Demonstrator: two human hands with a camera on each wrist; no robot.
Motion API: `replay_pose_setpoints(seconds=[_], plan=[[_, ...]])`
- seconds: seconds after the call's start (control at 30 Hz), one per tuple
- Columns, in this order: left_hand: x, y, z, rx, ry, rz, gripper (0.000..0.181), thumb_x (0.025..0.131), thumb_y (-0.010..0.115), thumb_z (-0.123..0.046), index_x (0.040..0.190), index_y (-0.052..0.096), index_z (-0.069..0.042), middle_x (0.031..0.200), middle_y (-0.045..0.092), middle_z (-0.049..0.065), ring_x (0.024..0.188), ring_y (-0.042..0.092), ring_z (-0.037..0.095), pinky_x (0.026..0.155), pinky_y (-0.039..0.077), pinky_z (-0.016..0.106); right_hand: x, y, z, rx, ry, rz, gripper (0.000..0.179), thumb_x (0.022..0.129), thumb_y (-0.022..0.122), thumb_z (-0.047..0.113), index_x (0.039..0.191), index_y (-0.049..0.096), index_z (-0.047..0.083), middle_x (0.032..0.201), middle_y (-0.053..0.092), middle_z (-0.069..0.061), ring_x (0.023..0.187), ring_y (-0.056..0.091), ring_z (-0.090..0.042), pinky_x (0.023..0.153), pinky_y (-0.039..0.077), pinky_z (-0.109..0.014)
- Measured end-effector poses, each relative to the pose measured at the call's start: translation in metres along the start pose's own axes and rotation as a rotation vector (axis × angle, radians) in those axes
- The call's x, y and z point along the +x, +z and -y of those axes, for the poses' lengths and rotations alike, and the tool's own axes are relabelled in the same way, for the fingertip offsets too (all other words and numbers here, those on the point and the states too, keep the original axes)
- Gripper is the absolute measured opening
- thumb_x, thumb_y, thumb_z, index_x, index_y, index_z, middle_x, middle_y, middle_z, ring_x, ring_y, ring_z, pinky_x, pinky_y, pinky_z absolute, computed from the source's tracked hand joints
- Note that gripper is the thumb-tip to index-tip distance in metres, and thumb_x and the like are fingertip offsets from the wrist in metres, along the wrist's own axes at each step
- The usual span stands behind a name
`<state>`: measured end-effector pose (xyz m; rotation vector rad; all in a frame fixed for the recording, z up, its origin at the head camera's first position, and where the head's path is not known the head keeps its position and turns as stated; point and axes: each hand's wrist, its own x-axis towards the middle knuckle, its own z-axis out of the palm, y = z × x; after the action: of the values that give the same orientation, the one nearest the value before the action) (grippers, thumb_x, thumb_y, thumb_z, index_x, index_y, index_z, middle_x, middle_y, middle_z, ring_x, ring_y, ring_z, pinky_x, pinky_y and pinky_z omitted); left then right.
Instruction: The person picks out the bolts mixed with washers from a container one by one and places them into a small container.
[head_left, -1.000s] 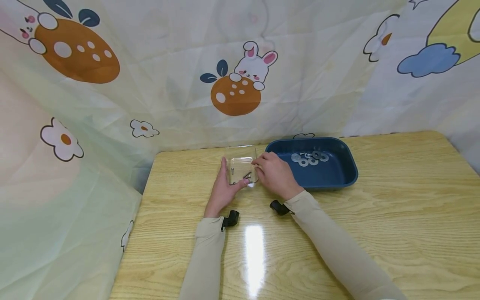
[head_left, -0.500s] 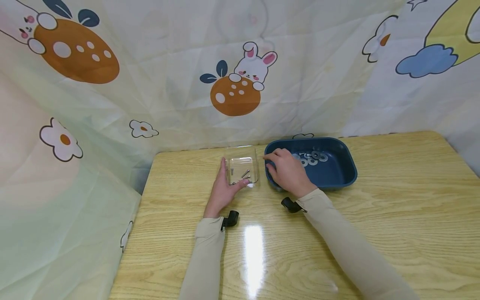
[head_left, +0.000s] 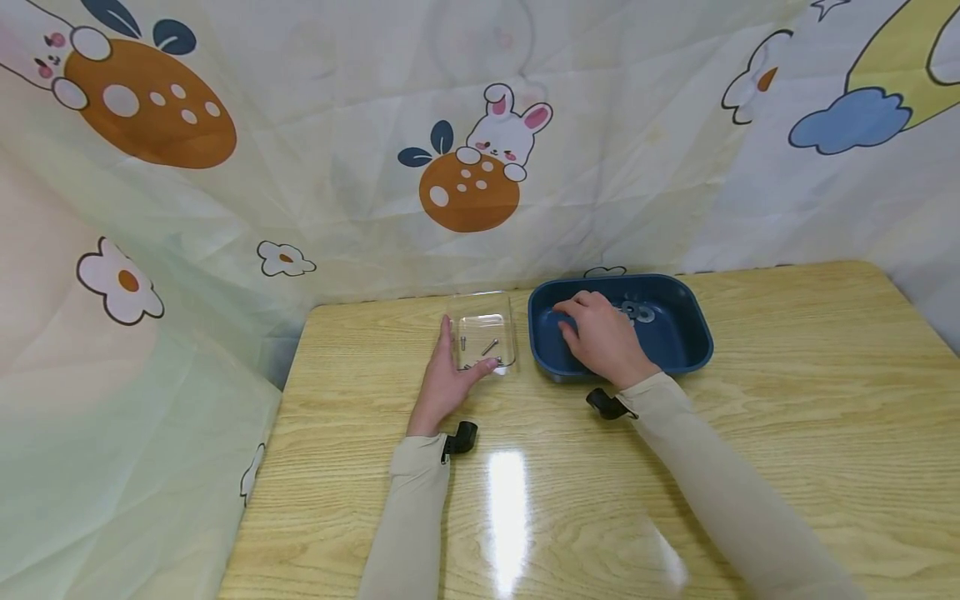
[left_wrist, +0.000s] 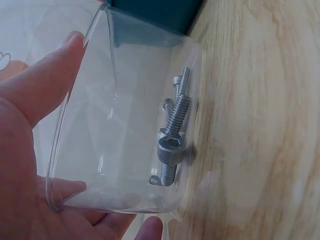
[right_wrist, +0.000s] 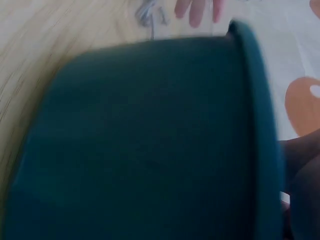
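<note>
A clear plastic box (head_left: pixel 460 329) stands on the table, gripped by my left hand (head_left: pixel 444 385) with the thumb at its near corner and the fingers along its left side. Several metal socket-head screws (left_wrist: pixel 172 125) of different sizes lie on its bottom. My right hand (head_left: pixel 606 337) is over the left part of a dark blue bin (head_left: pixel 675 367), its fingers loosely bent and apart. No object shows between them. Several flat washers (head_left: pixel 643 314) lie in the bin, partly hidden by that hand. The right wrist view is mostly filled by the bin's wall (right_wrist: pixel 150 135).
The two containers stand side by side near the back edge of the wooden table (head_left: pixel 360 500). Behind it hangs a printed cloth (head_left: pixel 360 192) that also covers the left side. Small black wrist devices (head_left: pixel 465 437) sit on both sleeves.
My right hand has left the clear box's right edge and moved right, over the blue bin. The left hand has stayed on the box.
</note>
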<state>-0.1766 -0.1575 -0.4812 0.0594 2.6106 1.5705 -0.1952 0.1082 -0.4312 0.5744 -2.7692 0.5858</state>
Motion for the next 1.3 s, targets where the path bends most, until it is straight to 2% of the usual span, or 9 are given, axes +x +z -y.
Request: replay_pose_setpoints(seconds=[0.27,0.5,0.67,1.3], plan=[[0.000,-0.001,0.001,-0.006,0.000,0.003,0.120,0.082,0.080,-0.052,0.163,-0.001,-0.017,0.168,0.009,0.005,0.152,0.013,0.028,0.121,0.016,0.049,-0.004,-0.002,-0.023,-0.036,0.049,0.021,0.026,0.095,0.068,0.011,0.119,0.071,0.001,0.113,0.066,-0.018,0.102,0.061,-0.035,0.075,0.058,-0.049],[0.000,0.000,0.000,-0.003,-0.007,0.003,0.120,0.081,0.080,-0.053,0.163,-0.001,-0.018,0.168,0.008,0.005,0.152,0.013,0.029,0.121,0.016,0.050,-0.007,-0.007,-0.041,-0.019,0.115,0.036,0.027,0.094,0.067,0.008,0.119,0.070,-0.002,0.116,0.063,-0.023,0.105,0.059,-0.040,0.081,0.055,-0.055],[0.001,0.000,0.001,0.003,0.002,0.005,0.119,0.083,0.079,-0.052,0.163,-0.001,-0.017,0.168,0.007,0.005,0.152,0.012,0.028,0.121,0.016,0.049,-0.007,-0.007,-0.052,-0.070,0.127,0.055,0.029,0.094,0.067,0.007,0.121,0.069,-0.002,0.118,0.061,-0.025,0.104,0.059,-0.041,0.078,0.054,-0.054],[0.000,0.000,0.000,-0.017,-0.001,0.001,0.118,0.083,0.080,-0.049,0.163,-0.001,-0.019,0.168,0.008,0.005,0.152,0.013,0.028,0.121,0.016,0.050,-0.005,0.000,-0.065,-0.113,0.235,0.193,0.037,0.096,0.064,0.005,0.130,0.061,-0.008,0.127,0.057,-0.030,0.114,0.055,-0.047,0.092,0.050,-0.057]])
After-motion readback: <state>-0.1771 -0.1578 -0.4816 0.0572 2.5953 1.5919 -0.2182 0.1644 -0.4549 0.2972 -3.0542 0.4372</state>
